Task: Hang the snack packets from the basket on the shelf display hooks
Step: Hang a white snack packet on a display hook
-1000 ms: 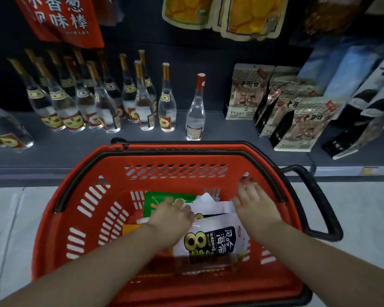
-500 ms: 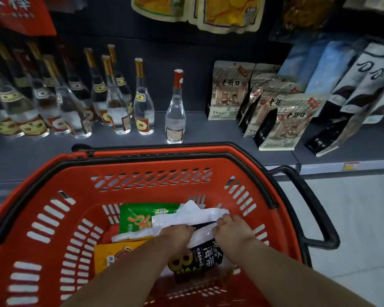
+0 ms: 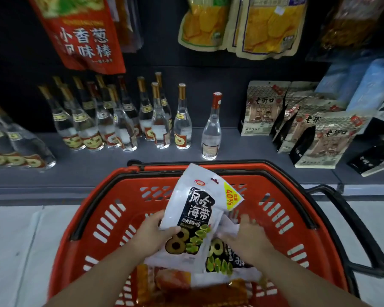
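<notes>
the left hand [image 3: 151, 235] grips a white seaweed packet [image 3: 195, 216] raised above the red basket [image 3: 124, 209], right hand [image 3: 248, 238] fingers loose on packets below; none visibly hung yet.

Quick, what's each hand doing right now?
Left hand: holds the raised white snack packet.
Right hand: on a second packet in the basket; grip unclear.

Basket [image 3: 124, 218] before the shelf [image 3: 98, 171]; bottles [image 3: 120, 122] left of pouches [image 3: 319, 134].
</notes>
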### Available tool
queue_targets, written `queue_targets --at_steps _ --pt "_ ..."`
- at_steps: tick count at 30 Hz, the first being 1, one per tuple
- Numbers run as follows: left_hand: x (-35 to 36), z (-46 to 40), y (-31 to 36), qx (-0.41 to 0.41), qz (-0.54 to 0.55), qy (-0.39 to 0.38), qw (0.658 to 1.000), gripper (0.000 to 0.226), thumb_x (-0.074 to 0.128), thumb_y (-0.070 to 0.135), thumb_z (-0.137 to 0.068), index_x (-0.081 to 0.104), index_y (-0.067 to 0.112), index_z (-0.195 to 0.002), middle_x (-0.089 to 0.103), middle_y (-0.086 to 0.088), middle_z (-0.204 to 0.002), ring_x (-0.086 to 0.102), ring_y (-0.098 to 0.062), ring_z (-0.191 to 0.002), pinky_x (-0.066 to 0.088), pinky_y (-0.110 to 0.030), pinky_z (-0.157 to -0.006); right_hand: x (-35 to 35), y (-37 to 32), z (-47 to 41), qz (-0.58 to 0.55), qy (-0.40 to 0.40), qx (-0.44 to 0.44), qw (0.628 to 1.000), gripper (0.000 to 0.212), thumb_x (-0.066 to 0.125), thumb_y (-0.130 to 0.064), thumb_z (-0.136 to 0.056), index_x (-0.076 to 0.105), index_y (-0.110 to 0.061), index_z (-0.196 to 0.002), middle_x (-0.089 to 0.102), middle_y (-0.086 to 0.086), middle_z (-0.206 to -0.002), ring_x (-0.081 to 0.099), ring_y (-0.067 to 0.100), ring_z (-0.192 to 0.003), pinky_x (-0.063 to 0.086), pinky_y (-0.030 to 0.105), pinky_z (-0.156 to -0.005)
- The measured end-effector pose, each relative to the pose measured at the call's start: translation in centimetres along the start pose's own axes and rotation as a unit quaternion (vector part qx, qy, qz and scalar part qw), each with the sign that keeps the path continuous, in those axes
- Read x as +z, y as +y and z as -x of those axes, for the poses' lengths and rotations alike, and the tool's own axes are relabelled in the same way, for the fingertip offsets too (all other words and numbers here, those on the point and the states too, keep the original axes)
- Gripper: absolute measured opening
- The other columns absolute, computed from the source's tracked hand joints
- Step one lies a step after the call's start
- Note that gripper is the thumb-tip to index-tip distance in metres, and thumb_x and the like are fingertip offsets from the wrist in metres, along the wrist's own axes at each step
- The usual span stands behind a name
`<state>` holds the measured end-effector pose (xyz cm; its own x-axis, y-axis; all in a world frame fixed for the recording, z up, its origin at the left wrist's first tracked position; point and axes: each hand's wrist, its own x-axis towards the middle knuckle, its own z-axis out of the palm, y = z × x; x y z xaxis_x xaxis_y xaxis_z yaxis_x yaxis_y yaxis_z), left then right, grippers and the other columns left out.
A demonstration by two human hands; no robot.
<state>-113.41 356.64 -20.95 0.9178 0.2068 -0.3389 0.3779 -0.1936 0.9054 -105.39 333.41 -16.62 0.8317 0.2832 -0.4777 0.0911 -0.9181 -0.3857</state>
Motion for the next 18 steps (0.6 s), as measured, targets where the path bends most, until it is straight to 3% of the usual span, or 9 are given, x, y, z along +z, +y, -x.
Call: queue_targets --at_steps 2,4,6,7,9,10,13,16,18 --pt "-0.7 1.0 0.8 0.002 0.079 0.009 0.997 0.041 0.077 0.029 -0.078 0.065 0.018 -0.116 0.073 -0.005 -0.108 0.068 -0.033 -0.102 0.053 -0.053 -0.090 0.0 -1.5 0.4 -0.202 -0.059 -0.024 0.977 0.069 0.063 -0.044 -0.089 0.030 -0.013 -0.141 0.054 0.000 -0.128 0.054 0.011 -0.100 0.044 0.018 -0.073" --pt "-1.0 1.7 1.8 0.009 0.143 0.004 0.990 0.048 0.079 0.031 -0.075 0.064 0.014 -0.117 0.073 -0.008 -0.110 0.067 -0.034 -0.104 0.053 -0.051 -0.091 0.1 -2.9 0.3 -0.356 -0.095 -0.059 0.928 0.051 0.067 -0.029 -0.089 0.043 -0.020 -0.133 0.060 -0.012 -0.114 0.058 -0.002 -0.089 0.044 0.008 -0.062" --pt "-1.3 2.3 2.9 0.019 0.181 -0.006 0.983 0.053 0.081 0.031 -0.073 0.062 0.014 -0.119 0.072 -0.011 -0.113 0.068 -0.032 -0.105 0.052 -0.051 -0.092 -0.3 -4.0 0.2 -0.447 -0.053 -0.087 0.889 0.030 0.069 -0.023 -0.087 0.058 -0.026 -0.115 0.070 -0.008 -0.106 0.066 0.001 -0.088 0.051 0.014 -0.067" --pt "-1.5 2.6 3.7 0.026 0.189 -0.003 0.982 0.060 0.084 0.034 -0.068 0.061 0.015 -0.120 0.071 -0.011 -0.113 0.068 -0.031 -0.105 0.052 -0.051 -0.092 -0.7 -4.4 0.1 -0.477 -0.030 -0.096 0.873 0.023 0.069 -0.021 -0.087 0.063 -0.027 -0.108 0.073 -0.003 -0.105 0.069 0.008 -0.090 0.056 0.024 -0.075" --pt "-2.2 3.1 5.6 0.038 0.203 0.003 0.979 0.079 0.091 0.039 -0.052 0.060 0.015 -0.120 0.071 -0.010 -0.114 0.068 -0.029 -0.105 0.053 -0.047 -0.091 -2.1 -5.2 0.4 -0.519 -0.006 -0.106 0.848 0.019 0.069 -0.015 -0.086 0.068 -0.020 -0.105 0.075 0.004 -0.101 0.072 0.023 -0.094 0.055 0.047 -0.088" --pt "-2.6 3.4 6.9 0.045 0.195 0.003 0.980 0.080 0.092 0.038 -0.048 0.062 0.014 -0.118 0.072 -0.009 -0.113 0.069 -0.028 -0.104 0.054 -0.044 -0.090 -3.3 -5.7 1.0 -0.528 -0.003 -0.113 0.842 0.021 0.068 -0.012 -0.086 0.068 -0.016 -0.107 0.076 0.006 -0.100 0.072 0.026 -0.094 0.054 0.050 -0.090" --pt "-3.9 5.5 12.4 0.055 0.163 0.004 0.985 0.056 0.085 0.026 -0.060 0.067 0.015 -0.112 0.074 -0.005 -0.108 0.071 -0.023 -0.099 0.055 -0.038 -0.086 -8.1 -7.8 4.0 -0.504 0.011 -0.156 0.849 0.027 0.067 -0.014 -0.087 0.066 -0.016 -0.114 0.075 0.002 -0.103 0.072 0.017 -0.094 0.058 0.035 -0.080" --pt "-5.5 8.6 19.4 0.054 0.169 0.003 0.984 0.051 0.086 0.024 -0.063 0.067 0.015 -0.109 0.074 -0.006 -0.106 0.071 -0.025 -0.097 0.055 -0.041 -0.085 -15.6 -11.1 9.0 -0.525 0.036 -0.209 0.825 0.019 0.063 -0.016 -0.089 0.066 -0.020 -0.108 0.076 -0.003 -0.100 0.072 0.010 -0.090 0.055 0.020 -0.068" --pt "-6.7 11.0 24.8 0.055 0.162 -0.002 0.985 0.046 0.086 0.022 -0.066 0.068 0.016 -0.107 0.075 -0.007 -0.105 0.071 -0.027 -0.096 0.055 -0.046 -0.087 -21.2 -13.6 12.3 -0.524 0.064 -0.221 0.820 0.016 0.065 -0.028 -0.085 0.066 -0.027 -0.101 0.075 -0.013 -0.095 0.071 0.005 -0.091 0.055 0.020 -0.073"
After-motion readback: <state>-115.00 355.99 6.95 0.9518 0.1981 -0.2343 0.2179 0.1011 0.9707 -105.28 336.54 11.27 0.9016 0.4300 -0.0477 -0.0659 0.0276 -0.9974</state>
